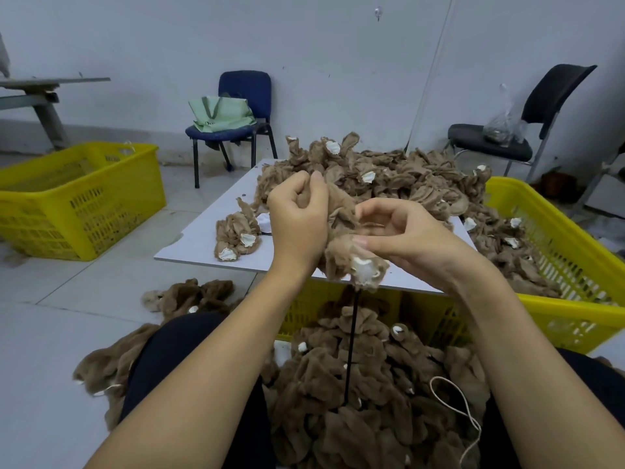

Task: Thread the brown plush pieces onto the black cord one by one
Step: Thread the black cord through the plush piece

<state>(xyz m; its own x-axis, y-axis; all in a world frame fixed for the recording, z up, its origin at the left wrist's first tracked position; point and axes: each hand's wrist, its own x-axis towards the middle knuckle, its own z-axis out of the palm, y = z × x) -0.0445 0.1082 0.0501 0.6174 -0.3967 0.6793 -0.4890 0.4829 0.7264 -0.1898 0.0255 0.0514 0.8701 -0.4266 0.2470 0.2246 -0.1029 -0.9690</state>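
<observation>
My left hand [297, 218] and my right hand [406, 235] both grip one brown plush piece [351, 258] with a white patch, held above the front edge of the white board [203, 238]. A black cord [350, 346] hangs straight down from under this piece into a bunch of threaded brown pieces [358, 394] between my knees. A big heap of loose brown plush pieces [389, 174] lies on the far part of the board. A smaller cluster [236, 235] sits at the board's left.
Yellow crates stand on the floor at the left [77, 201] and at the right [558, 258], the right one holding more pieces. A blue chair with a green bag [236, 110] and a black chair [507, 130] stand by the wall. A beige string [456, 407] lies on the lap pile.
</observation>
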